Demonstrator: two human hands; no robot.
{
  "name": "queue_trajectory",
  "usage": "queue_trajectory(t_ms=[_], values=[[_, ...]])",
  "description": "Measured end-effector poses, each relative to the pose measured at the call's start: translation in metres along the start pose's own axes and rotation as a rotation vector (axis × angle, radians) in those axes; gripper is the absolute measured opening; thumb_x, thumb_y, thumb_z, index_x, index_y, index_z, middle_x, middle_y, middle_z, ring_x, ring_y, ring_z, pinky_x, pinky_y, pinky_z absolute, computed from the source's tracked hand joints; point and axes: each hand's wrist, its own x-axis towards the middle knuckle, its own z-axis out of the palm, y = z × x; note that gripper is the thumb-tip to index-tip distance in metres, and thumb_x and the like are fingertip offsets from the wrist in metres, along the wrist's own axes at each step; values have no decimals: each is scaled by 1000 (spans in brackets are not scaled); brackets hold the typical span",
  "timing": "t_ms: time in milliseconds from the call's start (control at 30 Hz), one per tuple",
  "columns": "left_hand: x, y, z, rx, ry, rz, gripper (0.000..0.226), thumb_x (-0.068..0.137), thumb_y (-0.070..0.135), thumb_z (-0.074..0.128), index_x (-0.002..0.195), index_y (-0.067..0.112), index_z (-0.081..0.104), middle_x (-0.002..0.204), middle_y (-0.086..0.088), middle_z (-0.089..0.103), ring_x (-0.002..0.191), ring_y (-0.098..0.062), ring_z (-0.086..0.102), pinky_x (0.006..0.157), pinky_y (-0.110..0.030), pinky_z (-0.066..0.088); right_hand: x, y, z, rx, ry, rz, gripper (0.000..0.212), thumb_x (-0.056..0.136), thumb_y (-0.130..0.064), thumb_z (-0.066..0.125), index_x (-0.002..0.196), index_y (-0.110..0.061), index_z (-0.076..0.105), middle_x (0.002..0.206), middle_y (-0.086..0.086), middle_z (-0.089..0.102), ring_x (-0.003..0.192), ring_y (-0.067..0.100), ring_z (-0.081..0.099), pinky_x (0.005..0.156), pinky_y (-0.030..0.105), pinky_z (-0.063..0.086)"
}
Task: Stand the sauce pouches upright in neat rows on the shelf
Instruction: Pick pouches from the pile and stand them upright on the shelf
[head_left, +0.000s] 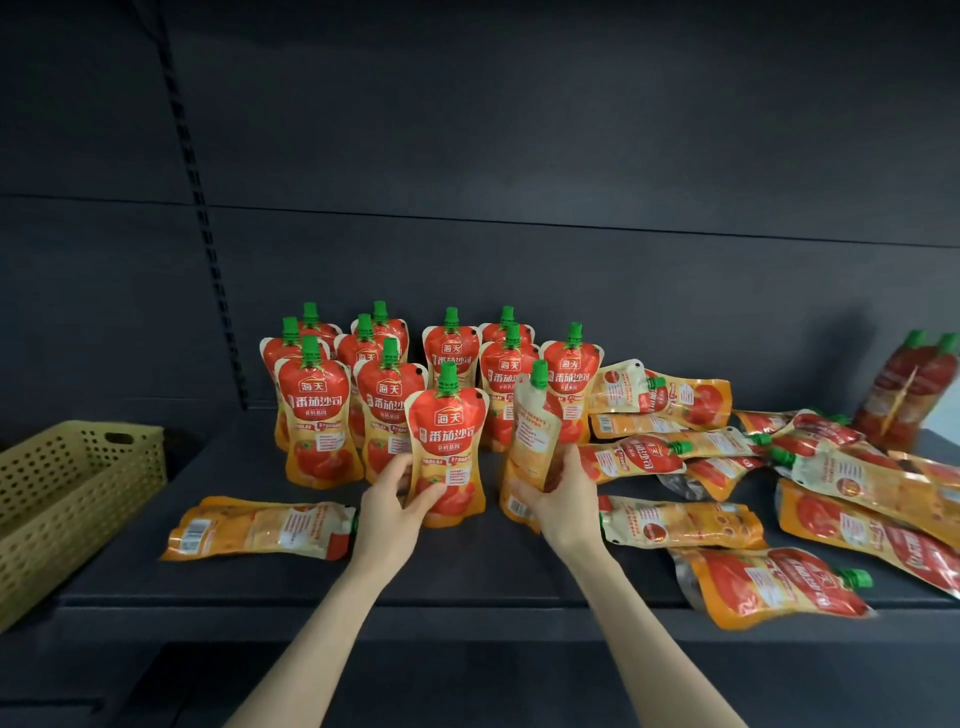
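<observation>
Red and orange tomato sauce pouches with green caps fill the dark shelf (467, 571). Several stand upright in rows (395, 374) at the back centre. My left hand (395, 504) grips the lower left edge of an upright pouch (448, 447) whose front label faces me. My right hand (558, 493) holds a second upright pouch (530, 441) turned sideways, back panel showing. One pouch (260, 527) lies flat to the left of my left hand. Several more lie scattered in a pile (727, 457) to the right.
A tan perforated plastic basket (67, 499) sits at the left end of the shelf. Two pouches (914, 384) lean upright at the far right. One flat pouch (763, 587) overhangs the shelf's front edge. A slotted upright (208, 249) runs up the back panel.
</observation>
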Motion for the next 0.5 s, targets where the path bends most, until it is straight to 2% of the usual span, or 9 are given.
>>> queue_trajectory(t_ms=[67,100,167,233,333,400,500], values=[[0,-3,1,-9,8,9,30,84,22,65,110,27,51,113,5,62,108,-12,57,88,-27,50,-5,3,3,10,-54,-37,57,74,-40,75,118,-27,42,119,-4,56,109,14,57,88,33,53],[0,-4,1,-11,10,11,31,84,23,65,111,28,51,113,6,61,108,-11,57,88,-26,49,-6,3,2,70,-99,-33,63,74,-51,71,124,-28,42,124,-6,52,113,11,53,91,32,51],[-1,-5,2,-17,7,10,33,84,22,65,112,29,50,113,7,60,108,-10,56,87,-23,48,-8,-1,-2,276,-186,25,67,82,-63,52,139,-31,36,137,-10,42,124,7,43,99,28,40],[-1,-6,2,-30,6,9,33,84,22,65,113,28,50,113,7,60,108,-10,56,88,-23,47,-5,-4,-7,444,-257,65,68,83,-66,35,142,-33,33,142,-13,42,128,4,41,103,26,36],[-1,-6,2,-28,6,13,34,84,22,64,115,26,50,113,7,60,108,-9,55,88,-23,47,1,-8,-12,457,-338,89,69,80,-65,41,141,-34,35,141,-15,43,128,3,41,107,29,33],[-1,-6,2,-24,6,17,34,84,22,64,115,25,51,113,9,59,107,-8,55,86,-19,45,4,-10,-13,450,-389,81,58,80,-55,48,134,-37,39,136,-15,47,122,2,45,104,28,36],[-1,-6,3,-34,1,18,32,84,21,64,112,28,50,109,14,58,106,-6,54,82,-12,43,11,-10,-15,503,-434,101,44,80,-51,53,123,-43,45,135,-14,51,124,4,46,106,33,37]])
